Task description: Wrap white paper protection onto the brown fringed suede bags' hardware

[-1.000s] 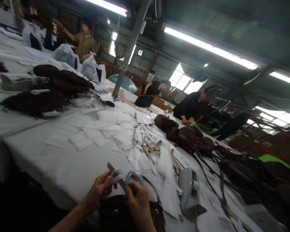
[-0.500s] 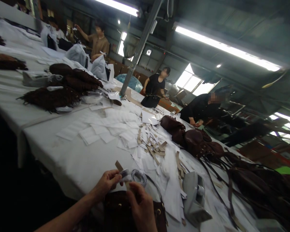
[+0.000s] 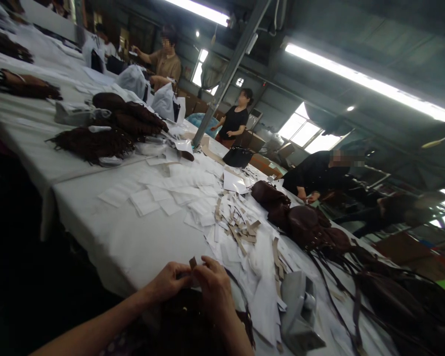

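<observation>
My left hand (image 3: pixel 172 282) is closed, with thumb and fingers pinched near a short brown strip (image 3: pixel 193 262) that looks like card or paper. Close against it, my right hand (image 3: pixel 215 282) has its fingers bent together over the same spot, hiding what lies between them. Just below both hands is a dark brown bag (image 3: pixel 183 321) with small gold-coloured studs, partly covered by my right wrist. To the right stands a grey tape dispenser (image 3: pixel 300 316).
White paper pieces (image 3: pixel 163 193) and brown strips (image 3: pixel 244 230) litter the white-covered table (image 3: pixel 107 232). Dark brown bags with straps (image 3: pixel 304 222) line the right side; fringed brown bags (image 3: pixel 92 143) lie at left. A metal post (image 3: pixel 233 69) rises beyond. Several people are around the table.
My right hand has moved up over the strip, and the clear coil seen beside it is now hidden. The view has shifted slightly. A person at the back has let go of a black bag.
</observation>
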Demonstrator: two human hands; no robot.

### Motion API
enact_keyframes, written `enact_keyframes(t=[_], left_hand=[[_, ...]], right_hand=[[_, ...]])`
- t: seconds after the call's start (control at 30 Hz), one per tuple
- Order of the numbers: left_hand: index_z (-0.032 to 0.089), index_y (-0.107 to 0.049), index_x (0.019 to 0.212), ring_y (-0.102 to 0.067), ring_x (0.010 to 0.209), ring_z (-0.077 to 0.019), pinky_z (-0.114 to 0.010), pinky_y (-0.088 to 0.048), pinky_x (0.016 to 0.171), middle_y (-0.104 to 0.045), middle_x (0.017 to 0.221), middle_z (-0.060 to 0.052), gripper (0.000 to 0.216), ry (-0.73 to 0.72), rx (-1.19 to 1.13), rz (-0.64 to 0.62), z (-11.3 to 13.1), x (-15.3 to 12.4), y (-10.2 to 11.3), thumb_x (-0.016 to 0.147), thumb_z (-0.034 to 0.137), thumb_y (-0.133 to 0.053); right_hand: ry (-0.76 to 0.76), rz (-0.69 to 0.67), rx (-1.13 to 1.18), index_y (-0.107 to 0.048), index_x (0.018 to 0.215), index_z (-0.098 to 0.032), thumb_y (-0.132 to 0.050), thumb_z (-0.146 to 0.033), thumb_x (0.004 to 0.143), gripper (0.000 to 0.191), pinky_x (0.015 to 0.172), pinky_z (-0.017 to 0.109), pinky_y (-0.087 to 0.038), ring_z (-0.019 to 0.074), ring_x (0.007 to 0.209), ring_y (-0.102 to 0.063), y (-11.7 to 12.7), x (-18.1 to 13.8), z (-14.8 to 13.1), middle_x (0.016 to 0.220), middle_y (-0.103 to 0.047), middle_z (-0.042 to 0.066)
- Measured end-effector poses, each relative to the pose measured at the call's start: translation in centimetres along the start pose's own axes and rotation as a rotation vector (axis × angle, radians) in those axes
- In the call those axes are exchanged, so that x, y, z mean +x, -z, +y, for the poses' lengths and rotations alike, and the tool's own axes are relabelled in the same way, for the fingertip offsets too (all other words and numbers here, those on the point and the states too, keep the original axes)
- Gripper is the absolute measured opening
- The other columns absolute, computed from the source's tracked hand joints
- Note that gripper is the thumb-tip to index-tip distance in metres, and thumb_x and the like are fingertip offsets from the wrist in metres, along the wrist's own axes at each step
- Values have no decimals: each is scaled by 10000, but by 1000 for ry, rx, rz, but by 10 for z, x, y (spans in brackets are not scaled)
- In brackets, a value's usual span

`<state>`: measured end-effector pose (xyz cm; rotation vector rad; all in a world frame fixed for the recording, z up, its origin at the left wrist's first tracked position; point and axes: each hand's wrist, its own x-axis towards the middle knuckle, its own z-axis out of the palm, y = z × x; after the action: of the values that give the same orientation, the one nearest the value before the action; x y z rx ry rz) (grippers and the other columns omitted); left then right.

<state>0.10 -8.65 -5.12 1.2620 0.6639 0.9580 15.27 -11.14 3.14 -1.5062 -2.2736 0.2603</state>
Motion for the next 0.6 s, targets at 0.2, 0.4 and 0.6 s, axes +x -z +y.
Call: enact_keyframes(t=[0.2, 0.4, 0.6], left_hand=[[124, -744, 834, -527, 685, -177, -240, -397, 648, -647, 700, -12, 266, -9, 33, -11, 2, 1, 2, 789, 354, -618], [119, -713, 811, -446, 643, -148, -233, -367, 615, -570, 663, -3, 325, 2, 3, -44, 0, 1, 7, 800, 422, -597], [129, -624, 722, -371, 616, -123, -212, -322, 553, -450, 634, 20, 411, 17, -25, -82, 2, 0, 10, 825, 517, -536]], right_hand=[[-221, 24, 257, -706, 835, -187, -512, -223, 857, 198, 692, 234, -430, 155, 755, -625, -20, 8, 11, 792, -710, 38], [-342, 73, 260, -723, 815, -198, -553, -272, 818, 186, 660, 242, -448, 173, 748, -648, -27, 11, 6, 797, -731, 41], [-324, 106, 221, -713, 848, -192, -535, -285, 843, 201, 734, 251, -449, 184, 820, -660, -25, 11, 3, 856, -739, 58]])
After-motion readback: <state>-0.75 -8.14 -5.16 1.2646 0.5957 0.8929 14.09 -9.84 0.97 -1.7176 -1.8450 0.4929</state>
